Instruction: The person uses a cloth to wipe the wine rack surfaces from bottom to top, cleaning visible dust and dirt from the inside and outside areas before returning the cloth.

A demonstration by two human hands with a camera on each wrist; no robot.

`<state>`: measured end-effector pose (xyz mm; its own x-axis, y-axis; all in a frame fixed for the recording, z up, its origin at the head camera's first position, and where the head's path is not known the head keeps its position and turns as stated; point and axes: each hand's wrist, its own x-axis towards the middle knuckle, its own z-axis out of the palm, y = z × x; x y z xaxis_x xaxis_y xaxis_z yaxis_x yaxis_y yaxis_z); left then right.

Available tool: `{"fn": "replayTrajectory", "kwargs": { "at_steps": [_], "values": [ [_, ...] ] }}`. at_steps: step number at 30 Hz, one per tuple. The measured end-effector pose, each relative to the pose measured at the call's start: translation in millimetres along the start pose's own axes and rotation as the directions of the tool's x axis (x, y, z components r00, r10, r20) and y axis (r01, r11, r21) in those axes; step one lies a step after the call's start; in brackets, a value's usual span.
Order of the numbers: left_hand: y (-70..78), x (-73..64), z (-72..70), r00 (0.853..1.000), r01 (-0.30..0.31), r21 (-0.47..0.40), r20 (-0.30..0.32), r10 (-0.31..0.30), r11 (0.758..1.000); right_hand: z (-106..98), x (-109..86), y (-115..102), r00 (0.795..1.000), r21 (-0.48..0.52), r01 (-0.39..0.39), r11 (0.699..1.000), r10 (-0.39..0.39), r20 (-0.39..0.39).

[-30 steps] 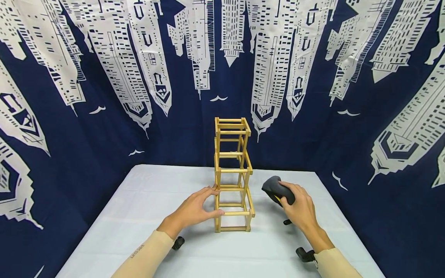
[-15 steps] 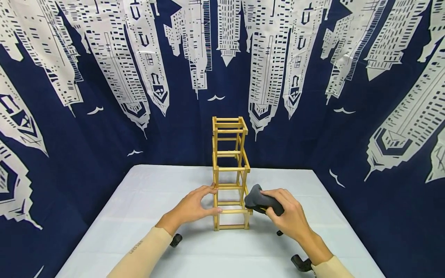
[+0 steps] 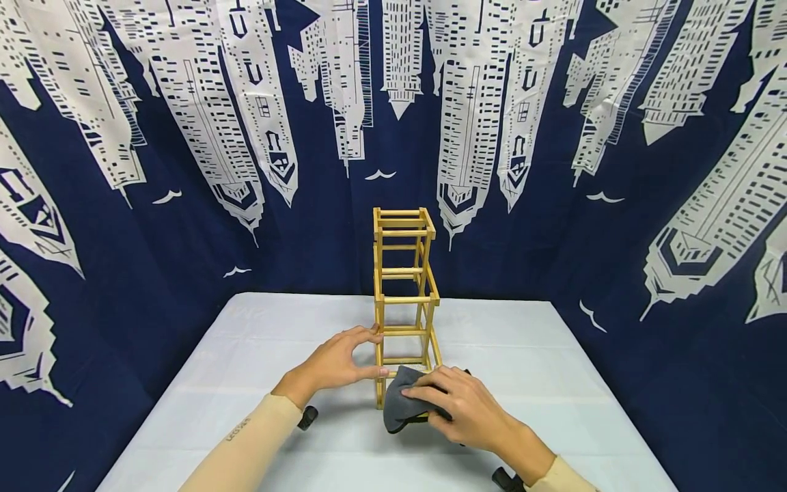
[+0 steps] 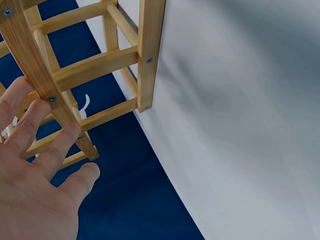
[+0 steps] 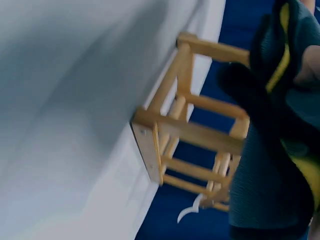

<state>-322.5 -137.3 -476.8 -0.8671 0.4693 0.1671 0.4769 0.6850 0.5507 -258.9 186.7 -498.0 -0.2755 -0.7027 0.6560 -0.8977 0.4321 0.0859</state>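
Observation:
A tall wooden rack [image 3: 406,301] of several open tiers stands upright on the table. My left hand [image 3: 335,359] rests at its left side, fingers spread; in the left wrist view the fingertips [image 4: 42,107] lie along a wooden post [image 4: 37,65]. My right hand [image 3: 464,406] grips a soft, folded grey piece with black edging [image 3: 402,403] in front of the rack's lower right part, hiding it. In the right wrist view, yellow shows inside this grey piece [image 5: 260,185]; what kind of thing it is cannot be told.
Small black parts lie on the white table [image 3: 246,362]: one black part [image 3: 308,417] near my left forearm, another black part [image 3: 505,480] by my right wrist. A dark blue curtain [image 3: 332,253] printed with white buildings hangs behind and around the table.
My right hand has carried the grey piece leftward and down, from right of the rack to its lower front. My left hand stays against the rack.

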Motion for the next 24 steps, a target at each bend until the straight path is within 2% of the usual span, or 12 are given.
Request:
{"fn": "replayTrajectory", "kwargs": {
  "at_steps": [3, 7, 12, 16, 20, 24],
  "values": [
    [0.0, -0.5, 0.2, 1.0, 0.01, 0.007, 0.008, -0.01, 1.0, 11, 2.7, -5, 0.996, -0.004, 0.041, 0.999, -0.041, 0.082],
    [1.2, -0.8, -0.1, 1.0, 0.023, 0.021, 0.012, -0.023, 1.0, 26, 4.6, -9, 0.976, -0.003, 0.021, 1.0, -0.02, 0.215],
    [4.5, -0.3, -0.8, 0.999, 0.024, 0.026, 0.021, -0.025, 0.999, 37, 4.5, -11, 0.927, 0.038, -0.09, 0.995, 0.069, 0.37],
    [5.1, -0.3, -0.4, 0.999, 0.026, 0.03, 0.024, -0.026, 0.999, 41, 4.2, -11, 0.882, 0.133, -0.198, 0.971, 0.117, 0.457],
    [6.0, -0.7, -1.3, 0.999, 0.034, 0.021, 0.025, -0.035, 0.999, 44, 5.7, -12, 0.84, 0.165, -0.289, 0.943, 0.167, 0.517],
    [5.9, -0.4, -1.9, 0.999, 0.036, 0.019, 0.026, -0.037, 0.999, 49, 8.8, -16, 0.82, 0.154, -0.351, 0.924, 0.225, 0.526]
  ]
}}
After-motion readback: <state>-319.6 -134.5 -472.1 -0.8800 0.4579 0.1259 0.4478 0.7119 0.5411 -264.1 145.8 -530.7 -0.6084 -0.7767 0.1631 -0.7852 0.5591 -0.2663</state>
